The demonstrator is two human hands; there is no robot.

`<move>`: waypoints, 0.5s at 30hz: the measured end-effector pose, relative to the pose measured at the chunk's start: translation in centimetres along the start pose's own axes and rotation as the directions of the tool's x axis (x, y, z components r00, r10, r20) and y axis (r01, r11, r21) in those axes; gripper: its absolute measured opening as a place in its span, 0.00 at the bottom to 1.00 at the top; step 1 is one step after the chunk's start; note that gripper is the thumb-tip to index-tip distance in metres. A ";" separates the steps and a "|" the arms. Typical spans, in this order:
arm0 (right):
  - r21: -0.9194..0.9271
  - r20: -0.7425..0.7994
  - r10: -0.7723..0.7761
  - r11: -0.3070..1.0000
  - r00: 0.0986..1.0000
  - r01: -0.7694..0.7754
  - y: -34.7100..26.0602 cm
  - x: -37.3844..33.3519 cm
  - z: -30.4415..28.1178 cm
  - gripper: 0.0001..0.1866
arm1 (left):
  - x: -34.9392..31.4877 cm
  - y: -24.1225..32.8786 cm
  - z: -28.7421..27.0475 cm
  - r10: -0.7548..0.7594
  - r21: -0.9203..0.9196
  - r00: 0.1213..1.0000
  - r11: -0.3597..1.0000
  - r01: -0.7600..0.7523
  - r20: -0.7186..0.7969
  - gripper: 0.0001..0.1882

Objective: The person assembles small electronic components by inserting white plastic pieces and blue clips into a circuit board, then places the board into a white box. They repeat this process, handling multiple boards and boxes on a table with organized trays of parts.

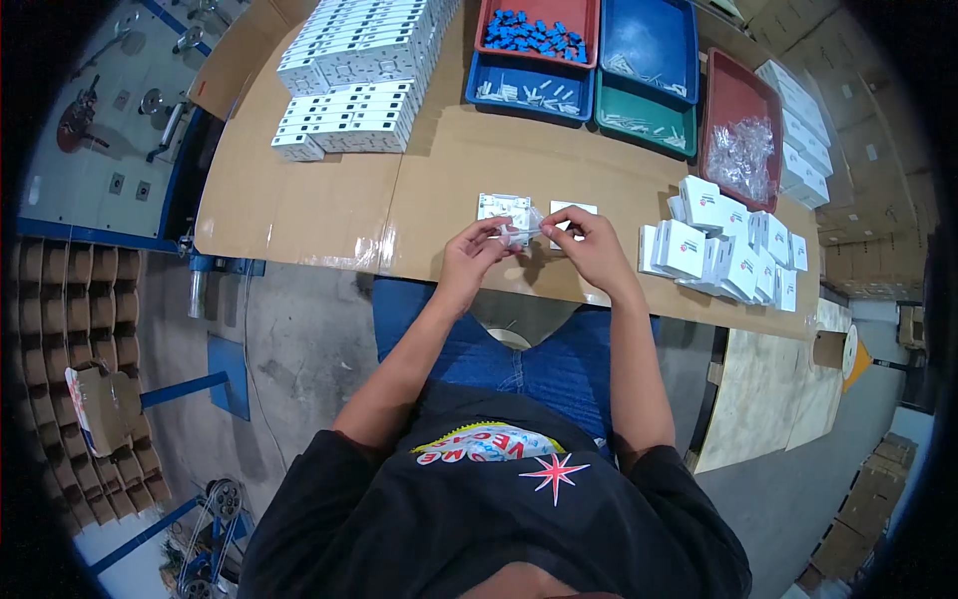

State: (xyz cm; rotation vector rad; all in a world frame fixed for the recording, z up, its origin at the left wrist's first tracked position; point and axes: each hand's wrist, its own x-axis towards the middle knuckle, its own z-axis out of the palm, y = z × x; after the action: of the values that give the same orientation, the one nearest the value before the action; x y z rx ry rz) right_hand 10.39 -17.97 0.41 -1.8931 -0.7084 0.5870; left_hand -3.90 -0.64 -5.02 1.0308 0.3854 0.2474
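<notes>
A small clear plastic bag (pixel 522 236) is stretched between my hands just above the table's near edge. My left hand (pixel 473 262) has its fingertips closed on the bag's left side. At the other side my right hand (pixel 591 252) pinches the bag between thumb and fingers. What lies inside the bag is too small to make out. Right behind my left fingers rests a white square plate with moulded parts (pixel 504 206). A second white square piece (pixel 574 209) lies beyond my right hand, which partly covers it.
Cardboard covers the table (pixel 429 190). Stacked white switch-like units (pixel 349 100) stand far left. Beyond my hands are a red tray of blue parts (pixel 496 45), blue and green trays (pixel 649 148) of small pieces, and a red tray of clear bags (pixel 711 90). White boxes (pixel 733 260) pile up at right.
</notes>
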 end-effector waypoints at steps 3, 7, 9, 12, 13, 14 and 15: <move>0.010 -0.002 -0.004 1.000 1.000 0.004 0.1 -0.1 -0.1 0.11 | -0.2 -0.1 0.3 0.057 0.048 0.998 0.997 -0.058 0.009 0.18; -0.008 0.007 0.020 1.000 1.000 -0.020 -0.1 -0.4 -0.2 0.11 | 0.0 -0.2 0.5 0.057 0.033 0.998 0.998 -0.056 -0.031 0.19; -0.045 0.038 -0.028 0.999 0.999 0.030 -0.1 -0.6 -0.2 0.10 | 0.0 -0.2 0.5 0.033 0.026 0.997 0.999 -0.031 -0.075 0.18; -0.008 0.118 0.002 1.000 0.993 -0.001 -0.3 -0.5 -0.1 0.10 | 0.1 -0.4 0.4 0.010 -0.006 0.993 1.000 -0.010 -0.116 0.17; 0.019 0.094 0.006 1.000 0.996 -0.008 -0.3 -0.5 0.0 0.10 | 0.1 -0.4 0.4 0.003 -0.021 0.992 1.000 -0.005 -0.125 0.16; 0.047 0.070 0.011 0.999 0.997 -0.014 -0.1 -0.5 0.0 0.10 | 0.1 -0.4 0.3 -0.039 -0.043 0.992 0.999 0.034 -0.124 0.16; 0.075 0.047 0.017 0.997 0.999 -0.020 0.0 -0.5 0.1 0.10 | 0.1 -0.4 0.2 -0.080 -0.064 0.989 0.995 0.073 -0.121 0.16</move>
State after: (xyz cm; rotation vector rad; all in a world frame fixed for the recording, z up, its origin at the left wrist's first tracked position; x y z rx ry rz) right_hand 9.94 -18.24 0.40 -1.8230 -0.6897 0.6617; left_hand -3.67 -0.97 -5.30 0.9429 0.5260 0.2529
